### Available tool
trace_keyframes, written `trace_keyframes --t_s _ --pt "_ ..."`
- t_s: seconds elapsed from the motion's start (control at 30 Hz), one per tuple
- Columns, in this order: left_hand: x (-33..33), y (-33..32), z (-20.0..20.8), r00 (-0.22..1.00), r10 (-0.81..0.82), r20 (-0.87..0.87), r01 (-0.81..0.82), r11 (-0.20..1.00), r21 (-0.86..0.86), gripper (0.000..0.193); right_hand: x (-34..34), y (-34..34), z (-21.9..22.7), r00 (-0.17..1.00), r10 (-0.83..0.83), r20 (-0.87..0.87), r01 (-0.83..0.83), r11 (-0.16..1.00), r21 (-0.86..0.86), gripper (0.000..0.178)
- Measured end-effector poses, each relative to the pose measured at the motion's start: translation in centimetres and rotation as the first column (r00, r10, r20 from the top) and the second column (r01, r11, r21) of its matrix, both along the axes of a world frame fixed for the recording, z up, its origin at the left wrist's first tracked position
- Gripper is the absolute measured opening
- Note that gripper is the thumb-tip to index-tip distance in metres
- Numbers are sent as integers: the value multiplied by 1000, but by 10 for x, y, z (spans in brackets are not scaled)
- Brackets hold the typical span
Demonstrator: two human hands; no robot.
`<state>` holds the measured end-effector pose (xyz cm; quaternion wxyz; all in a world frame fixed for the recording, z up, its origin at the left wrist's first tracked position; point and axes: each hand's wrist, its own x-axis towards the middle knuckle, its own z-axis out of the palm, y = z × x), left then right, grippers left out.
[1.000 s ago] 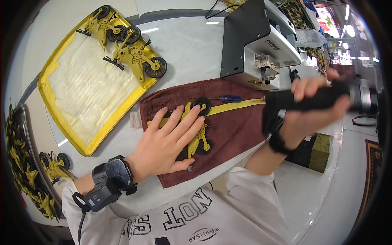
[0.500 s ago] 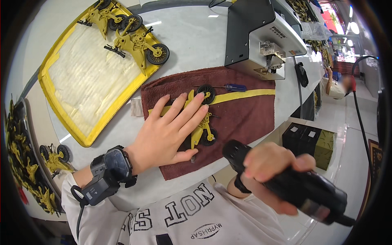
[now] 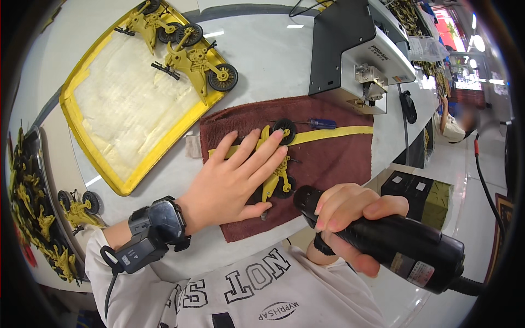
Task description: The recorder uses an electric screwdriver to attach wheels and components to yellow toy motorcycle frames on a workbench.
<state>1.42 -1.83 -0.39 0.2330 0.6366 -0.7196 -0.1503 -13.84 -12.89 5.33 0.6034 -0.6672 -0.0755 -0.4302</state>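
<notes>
My left hand lies flat with fingers spread over a yellow-green toy motorcycle, pressing it against a dark red towel. The palm hides part of the toy; a black wheel shows past the fingertips and another beside its frame. In the air right of the towel, my right hand is wrapped round a black corded electric screwdriver. Its nose points left toward the toy without touching it. Beyond the upper wheel, a screwdriver with a blue handle rests on the towel.
A yellow-rimmed tray with white padding holds toy motorcycles at its far end. At far left are a single toy motorcycle and a dark tray of yellow-green parts. A grey-black machine stands beyond the towel; a person is farther right.
My right hand and the electric screwdriver have shifted slightly, with the fingers reseated along its body. The left hand keeps its place on the toy. The whole view has moved a little.
</notes>
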Motion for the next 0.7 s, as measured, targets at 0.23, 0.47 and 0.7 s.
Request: trace_keyframes --t_s 0.23,0.47,0.7 --pt "-5 5 0 1000 9 -4 -10 998 -66 79 -31 -11 41 800 -597 56 546 765 341 70" --pt "-6 54 47 987 27 158 37 921 -388 40 -64 -78 3 913 -308 -268 406 613 678 45" --pt "112 216 60 451 845 287 -759 532 -374 52 -66 -79 -9 868 -175 -465 477 556 681 33"
